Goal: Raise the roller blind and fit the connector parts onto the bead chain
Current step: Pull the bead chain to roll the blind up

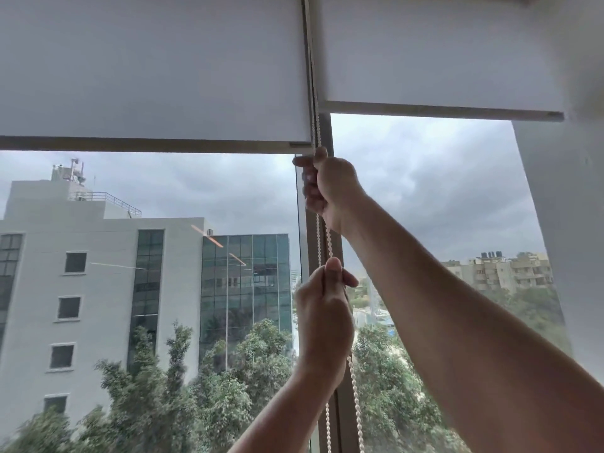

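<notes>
Blind (pixel 441 53) partly raised: your hands, right (pixel 330 188) above left (pixel 323 308), grip the chain (pixel 354 387); pull down next.

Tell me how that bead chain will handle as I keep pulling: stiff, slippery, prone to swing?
The bead chain probably behaves limp: below the left hand it hangs in loose, slightly bowed strands, so expect some swing. Between the left hand and the right hand it looks taut and straight. The small rounded beads likely give each grip some purchase, though a slack grip might let them slide.

Upper-floor room, roller blinds (pixel 147 70), city buildings (pixel 98 273) outside
</notes>
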The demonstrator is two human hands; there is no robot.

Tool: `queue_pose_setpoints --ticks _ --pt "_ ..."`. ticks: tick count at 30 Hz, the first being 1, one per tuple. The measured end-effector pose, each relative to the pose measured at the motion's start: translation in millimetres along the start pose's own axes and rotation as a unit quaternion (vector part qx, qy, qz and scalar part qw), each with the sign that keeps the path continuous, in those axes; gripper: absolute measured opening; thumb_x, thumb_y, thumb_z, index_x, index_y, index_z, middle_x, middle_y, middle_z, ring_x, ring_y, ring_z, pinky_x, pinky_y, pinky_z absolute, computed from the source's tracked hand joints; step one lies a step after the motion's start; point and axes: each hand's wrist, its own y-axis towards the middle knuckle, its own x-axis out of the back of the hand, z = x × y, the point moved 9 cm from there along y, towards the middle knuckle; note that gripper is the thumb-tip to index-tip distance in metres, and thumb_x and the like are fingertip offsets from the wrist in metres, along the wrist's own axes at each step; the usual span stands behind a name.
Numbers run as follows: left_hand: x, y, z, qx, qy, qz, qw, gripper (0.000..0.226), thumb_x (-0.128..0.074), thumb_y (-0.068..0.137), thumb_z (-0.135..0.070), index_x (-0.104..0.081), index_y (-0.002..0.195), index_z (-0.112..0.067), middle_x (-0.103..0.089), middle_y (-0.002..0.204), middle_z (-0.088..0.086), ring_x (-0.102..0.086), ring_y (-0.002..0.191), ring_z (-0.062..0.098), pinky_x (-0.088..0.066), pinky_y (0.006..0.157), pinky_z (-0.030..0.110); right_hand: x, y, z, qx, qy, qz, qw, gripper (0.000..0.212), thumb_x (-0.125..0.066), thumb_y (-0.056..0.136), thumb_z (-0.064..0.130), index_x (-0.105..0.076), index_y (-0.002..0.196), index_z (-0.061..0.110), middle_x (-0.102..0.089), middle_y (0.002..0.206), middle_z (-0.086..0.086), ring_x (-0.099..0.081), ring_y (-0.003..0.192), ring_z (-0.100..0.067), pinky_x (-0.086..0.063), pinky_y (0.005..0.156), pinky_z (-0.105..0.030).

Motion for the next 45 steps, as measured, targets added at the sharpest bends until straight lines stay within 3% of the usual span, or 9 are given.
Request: queue_pose_setpoints --ticks 6,11,17,20,24,29,34,37,45 --pt "15.7 12.0 5.5 0.015 -0.04 0.065 0.997 0.046 -0.047 0.101 -0.032 -0.069 0.062 -0.021 -0.036 0.043 -0.01 -0.029 0.035 0.005 -0.024 0.037 0.016 -3.3 -6.2 12.4 0.11 -0.008 -0.054 0.992 0.042 -0.037 0.101 0.021 -0.056 0.063 0.021 -0.037 0.037 0.012 -0.028 0.027 -0.007 -0.021 0.035 -0.015" --pt "29.4 37.6 -3.7 0.016 0.001 0.076 0.997 0.043 -0.05 0.093 -0.052 -0.074 0.074 -0.022 -0.06 0.057 0.003 -0.055 0.053 0.02 -0.049 0.055 0.031 2.0 -20.3 3.0 0.146 -0.039 -0.049 0.987 0.044 -0.037 0.096 0.015 -0.056 0.057 0.023 -0.036 0.038 0.011 -0.03 0.028 -0.008 -0.023 0.038 -0.017" --pt "19.8 86.5 -56.6 0.016 -0.004 0.046 0.999 0.041 -0.039 0.103 -0.043 -0.068 0.1 -0.014 -0.07 0.082 0.009 -0.068 0.069 0.014 -0.056 0.054 0.025 7.7 -45.2 -8.6 0.16 -0.052 -0.036 0.985 0.048 -0.041 0.1 0.029 -0.06 0.056 0.026 -0.05 0.042 0.011 -0.049 0.037 -0.005 -0.039 0.042 -0.022" --pt "0.6 104.3 -91.0 0.01 0.013 0.064 0.998 0.037 -0.041 0.104 -0.039 -0.065 0.108 -0.01 -0.068 0.091 0.009 -0.068 0.076 0.017 -0.055 0.063 0.027 11.4 -57.4 -10.8 0.187 -0.079 -0.043 0.978 0.05 -0.04 0.102 0.023 -0.064 0.059 0.031 -0.05 0.042 0.015 -0.043 0.039 -0.002 -0.034 0.043 -0.025" --pt "-29.6 118.4 -125.8 0.03 0.002 0.087 0.996 0.036 -0.038 0.106 -0.036 -0.06 0.091 -0.011 -0.062 0.075 0.007 -0.061 0.064 0.019 -0.05 0.059 0.029 16.0 -70.8 -17.3 0.196 -0.08 -0.048 0.976 0.038 -0.042 0.094 0.019 -0.055 0.059 0.023 -0.04 0.047 0.007 -0.03 0.045 -0.014 -0.026 0.05 -0.038" --pt "-46.6 123.7 -124.0 0.061 -0.048 0.04 0.996 0.039 -0.04 0.107 -0.025 -0.057 0.075 -0.01 -0.034 0.036 -0.007 -0.027 0.026 0.005 -0.018 0.032 0.014 17.5 -81.6 -22.5 0.202 -0.085 -0.039 0.975 0.038 -0.042 0.094 0.032 -0.05 0.058 0.022 -0.034 0.048 0.0 -0.025 0.043 -0.016 -0.021 0.045 -0.036" --pt "-38.2 110.5 -118.7 -0.023 0.04 -0.003 0.999 0.043 -0.043 0.102 -0.021 -0.061 0.064 -0.018 -0.038 0.043 -0.006 -0.031 0.036 0.014 -0.025 0.045 0.025 31.5 -81.7 -45.0 0.179 -0.065 0.018 0.981 0.053 -0.041 0.106 0.03 -0.058 0.055 0.026 -0.036 0.045 0.004 -0.027 0.038 -0.01 -0.022 0.041 -0.022" --pt "-27.9 104.7 -120.5 -0.064 0.06 -0.014 0.996 0.044 -0.042 0.102 -0.017 -0.062 0.063 -0.021 -0.043 0.044 -0.011 -0.036 0.047 0.013 -0.032 0.058 0.034 36.3 -72.8 -51.7 0.129 -0.061 0.05 0.988 0.055 -0.035 0.101 0.051 -0.062 0.062 0.024 -0.042 0.054 -0.009 -0.035 0.04 -0.014 -0.033 0.041 -0.021" --pt "-23.0 65.8 -96.0 -0.058 0.045 -0.007 0.997 0.041 -0.045 0.101 -0.015 -0.062 0.064 -0.016 -0.049 0.046 -0.01 -0.042 0.046 0.012 -0.033 0.048 0.028 35.4 -18.4 7.6 0.072 0.003 -0.017 0.997 0.055 -0.039 0.098 0.059 -0.069 0.086 0.015 -0.068 0.064 0.002 -0.064 0.056 -0.011 -0.05 0.049 -0.022"
